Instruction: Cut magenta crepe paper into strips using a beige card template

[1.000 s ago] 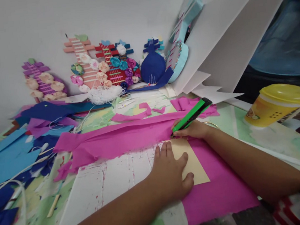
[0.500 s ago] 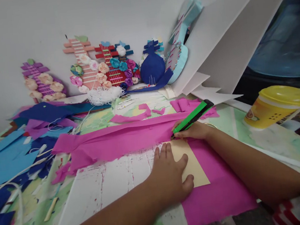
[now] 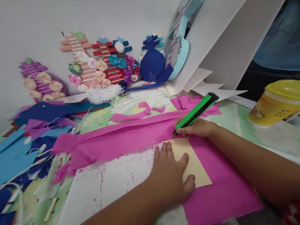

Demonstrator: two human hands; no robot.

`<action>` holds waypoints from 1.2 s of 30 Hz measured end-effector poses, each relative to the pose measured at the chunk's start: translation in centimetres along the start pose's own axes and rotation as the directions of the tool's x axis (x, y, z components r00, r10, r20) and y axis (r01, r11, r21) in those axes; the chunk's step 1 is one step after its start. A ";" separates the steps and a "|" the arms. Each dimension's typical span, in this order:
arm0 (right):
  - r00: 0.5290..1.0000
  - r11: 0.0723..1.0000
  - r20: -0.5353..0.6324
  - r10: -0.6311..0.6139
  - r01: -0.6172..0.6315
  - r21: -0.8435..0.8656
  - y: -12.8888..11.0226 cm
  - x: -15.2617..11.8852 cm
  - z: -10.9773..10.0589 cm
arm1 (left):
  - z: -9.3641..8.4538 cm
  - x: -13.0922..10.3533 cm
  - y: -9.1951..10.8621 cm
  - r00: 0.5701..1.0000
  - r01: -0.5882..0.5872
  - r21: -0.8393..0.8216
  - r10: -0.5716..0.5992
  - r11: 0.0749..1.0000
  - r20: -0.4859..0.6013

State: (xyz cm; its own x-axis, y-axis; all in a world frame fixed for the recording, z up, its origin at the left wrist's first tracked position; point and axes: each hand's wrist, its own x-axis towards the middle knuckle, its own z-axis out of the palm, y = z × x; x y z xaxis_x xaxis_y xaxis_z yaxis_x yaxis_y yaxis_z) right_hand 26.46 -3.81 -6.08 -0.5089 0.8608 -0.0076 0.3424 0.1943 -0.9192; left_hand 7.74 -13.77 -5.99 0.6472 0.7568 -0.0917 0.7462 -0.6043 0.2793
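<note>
Pale green patterning covers the tabletop (image 3: 262,138). The right hand's (image 3: 199,127) fingers curl round a flat green-and-black tool (image 3: 196,112); the left hand (image 3: 170,174), splayed, rests on plain cream card (image 3: 200,173).

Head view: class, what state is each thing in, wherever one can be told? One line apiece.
Left hand: open, partly over cream card
Right hand: closed around green-and-black tool
Green-and-black tool: tilted, tip down
Cream card: flat, partly covered
Pink paper strip: creased
White board: marked
Yellow tub: lidded
White string: tangled
Blue lute-shaped craft: upright
</note>
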 end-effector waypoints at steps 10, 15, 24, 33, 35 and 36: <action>0.998 0.999 -0.052 -0.026 0.024 -0.031 0.4 0.2 0.4 | 0.0 0.0 -0.1 1.000 0.006 -0.010 -0.006 1.000 0.009; 0.999 1.000 -0.038 -0.025 0.025 0.007 0.4 0.1 0.3 | 0.0 -0.1 -0.1 1.000 0.015 0.002 -0.015 1.000 0.011; 0.998 0.991 0.004 -0.064 0.064 -0.118 0.3 0.3 0.5 | 0.0 0.0 -0.1 1.000 0.013 -0.002 -0.013 1.000 0.028; 0.973 0.984 -0.224 0.046 -0.006 0.176 1.2 0.4 1.1 | 0.1 0.0 0.0 1.000 -0.006 0.043 0.006 0.999 -0.013; 0.967 0.971 -0.245 0.076 -0.016 0.238 1.3 0.5 1.1 | 0.0 0.0 0.0 1.000 -0.011 0.052 0.012 0.999 -0.017; 0.970 0.970 -0.233 0.075 -0.017 0.241 1.3 0.5 1.1 | 0.0 0.0 0.1 1.000 -0.012 0.056 0.013 0.998 -0.017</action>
State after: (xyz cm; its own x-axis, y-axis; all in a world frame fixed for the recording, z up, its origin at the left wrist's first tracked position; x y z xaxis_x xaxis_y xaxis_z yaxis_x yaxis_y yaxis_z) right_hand 25.77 -3.67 -7.70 -0.2840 0.9587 0.0154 0.1507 0.0605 -0.9867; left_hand 7.76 -13.82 -5.92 0.6538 0.7533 -0.0715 0.7462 -0.6262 0.2262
